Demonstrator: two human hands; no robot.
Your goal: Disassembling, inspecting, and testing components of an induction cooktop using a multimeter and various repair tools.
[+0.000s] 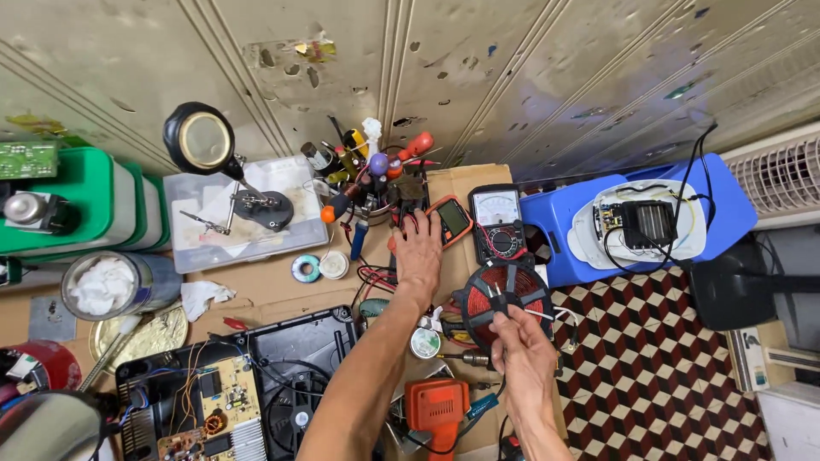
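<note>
Your right hand (523,341) pinches probe tips onto red coil disc (504,297), coil just ahead of fingers, touching. Your left hand (418,248) lies flat, fingers spread, on orange meter (453,218), farther up desk (256,294), left of coil

Red copper-coloured coil (504,294), orange multimeter (451,219), blue stool (555,226), green bins (81,192), brown-and-cream cube-patterned floor (658,358)
</note>
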